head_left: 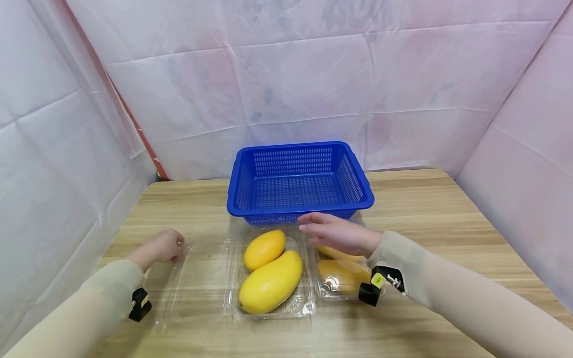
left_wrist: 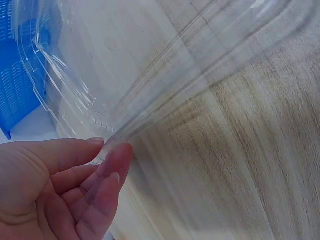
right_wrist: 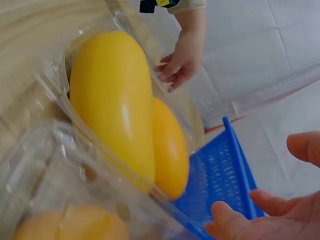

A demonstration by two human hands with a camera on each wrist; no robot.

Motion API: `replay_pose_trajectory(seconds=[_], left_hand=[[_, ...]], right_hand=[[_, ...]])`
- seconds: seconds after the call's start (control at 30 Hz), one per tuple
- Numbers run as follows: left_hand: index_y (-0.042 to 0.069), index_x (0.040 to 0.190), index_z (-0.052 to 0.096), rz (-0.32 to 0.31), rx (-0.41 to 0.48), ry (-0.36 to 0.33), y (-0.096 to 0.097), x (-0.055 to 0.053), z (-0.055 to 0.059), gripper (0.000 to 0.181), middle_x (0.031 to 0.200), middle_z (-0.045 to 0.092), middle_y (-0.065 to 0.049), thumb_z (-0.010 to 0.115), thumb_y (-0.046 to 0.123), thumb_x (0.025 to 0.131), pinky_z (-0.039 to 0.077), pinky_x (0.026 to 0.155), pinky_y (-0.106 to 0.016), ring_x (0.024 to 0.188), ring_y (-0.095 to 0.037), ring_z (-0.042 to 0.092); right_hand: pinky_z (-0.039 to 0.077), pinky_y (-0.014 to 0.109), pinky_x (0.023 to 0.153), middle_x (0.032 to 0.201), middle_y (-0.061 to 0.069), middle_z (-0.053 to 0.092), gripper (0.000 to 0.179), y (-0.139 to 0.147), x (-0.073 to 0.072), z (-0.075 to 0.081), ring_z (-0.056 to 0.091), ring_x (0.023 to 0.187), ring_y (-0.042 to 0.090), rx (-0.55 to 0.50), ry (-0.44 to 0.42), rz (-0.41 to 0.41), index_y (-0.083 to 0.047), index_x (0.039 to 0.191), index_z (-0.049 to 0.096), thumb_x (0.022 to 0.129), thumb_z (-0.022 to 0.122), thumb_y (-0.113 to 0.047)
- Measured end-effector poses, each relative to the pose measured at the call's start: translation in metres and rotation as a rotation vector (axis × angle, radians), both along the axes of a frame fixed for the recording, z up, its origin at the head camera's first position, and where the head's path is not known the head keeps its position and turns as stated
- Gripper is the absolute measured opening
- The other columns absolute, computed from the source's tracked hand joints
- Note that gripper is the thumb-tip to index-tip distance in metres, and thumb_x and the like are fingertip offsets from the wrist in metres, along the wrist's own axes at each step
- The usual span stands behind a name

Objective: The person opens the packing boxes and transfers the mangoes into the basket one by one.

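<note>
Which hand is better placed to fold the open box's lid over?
Probably the left hand: it pinches the lid by its edge, while the right hand holds nothing and is farther away, near the basket.

Pale sheets (head_left: 304,84) hung around a wood-grain table (head_left: 429,214) show a makeshift booth

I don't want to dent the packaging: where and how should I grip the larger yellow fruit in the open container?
Probably across the middle of the larger yellow fruit, with the right hand from above. It is long and lies slantwise, so its short width suits a grasp; its top is uncovered, while the smaller fruit and container walls crowd its sides.
</note>
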State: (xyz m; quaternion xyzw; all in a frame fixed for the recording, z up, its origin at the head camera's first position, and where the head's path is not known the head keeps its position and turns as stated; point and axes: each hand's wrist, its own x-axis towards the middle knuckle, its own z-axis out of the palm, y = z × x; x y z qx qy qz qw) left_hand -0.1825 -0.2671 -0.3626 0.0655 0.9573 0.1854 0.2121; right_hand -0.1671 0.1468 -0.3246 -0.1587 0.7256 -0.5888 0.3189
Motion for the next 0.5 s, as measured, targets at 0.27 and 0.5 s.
replay_pose_trajectory(seconds=[0.27,0.5], left_hand=[[-0.028,0.116,0.043,0.006,-0.036,0.006,0.003,0.002,0.000,0.040,0.057,0.057,-0.002,0.053,-0.003,0.087,0.044,0.053,-0.026,0.051,-0.011,0.052],[-0.024,0.114,0.048,-0.021,-0.126,0.081,0.006,0.003,0.008,0.042,0.091,0.063,-0.028,0.054,0.007,0.087,0.047,0.081,-0.047,0.082,-0.034,0.062]], right_hand=[[0.039,0.042,0.098,0.132,0.026,0.045,0.047,0.030,0.002,0.014,0.044,0.122,0.038,0.071,0.247,-0.041,0.007,0.132,0.042,0.099,0.046,-0.026],[0.045,0.040,0.091,0.125,0.023,0.053,0.041,0.063,-0.005,0.019,0.052,0.113,0.034,0.157,0.419,-0.201,0.007,0.127,0.047,0.100,0.044,-0.023]])
